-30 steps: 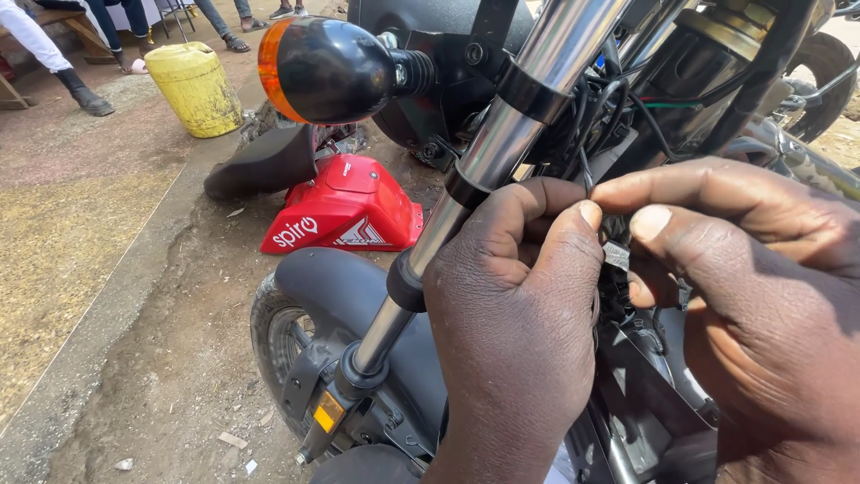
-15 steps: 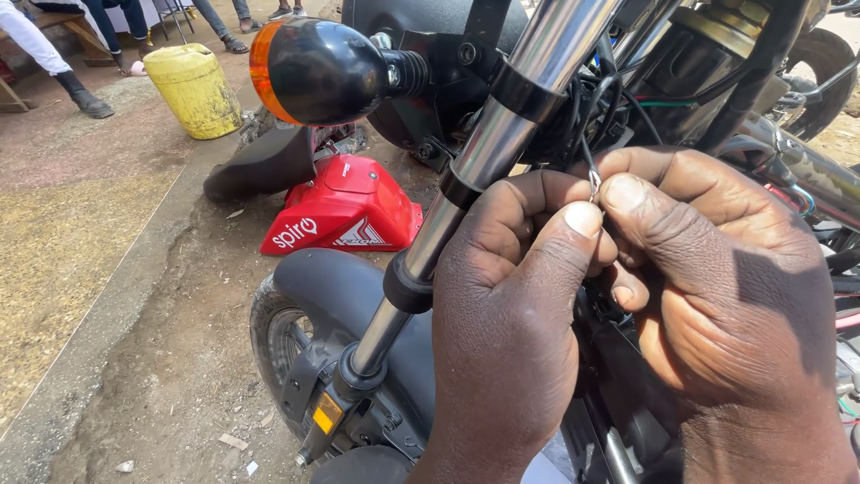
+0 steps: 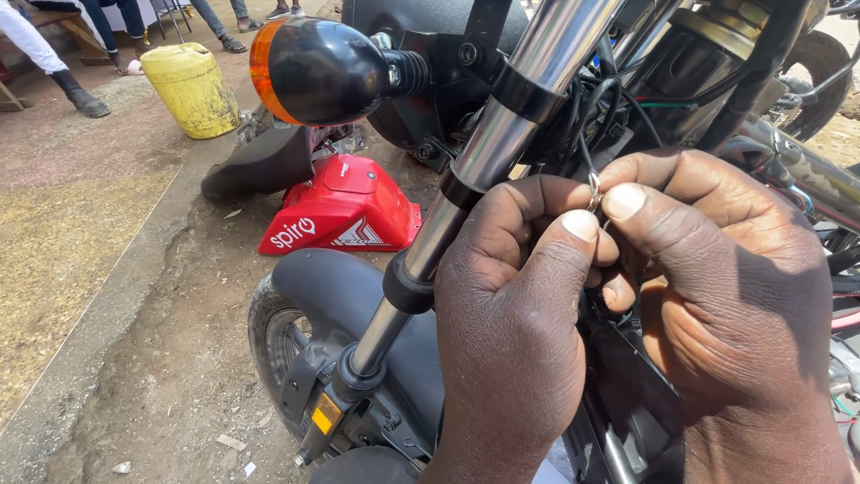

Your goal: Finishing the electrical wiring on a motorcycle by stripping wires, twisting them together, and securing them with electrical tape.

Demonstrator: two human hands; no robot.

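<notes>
Dirt roadside; both hands (image 3: pixel 627 296) pinching wire end (image 3: pixel 593 190).

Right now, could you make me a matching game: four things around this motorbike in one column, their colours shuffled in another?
Things:
1. Can
2. Cover on the ground
3. Fork tube
4. Mudguard

Colours:
A. Black
B. Yellow
C. Shiny silver
D. Red

Pairs: 1-B, 2-D, 3-C, 4-A
</notes>
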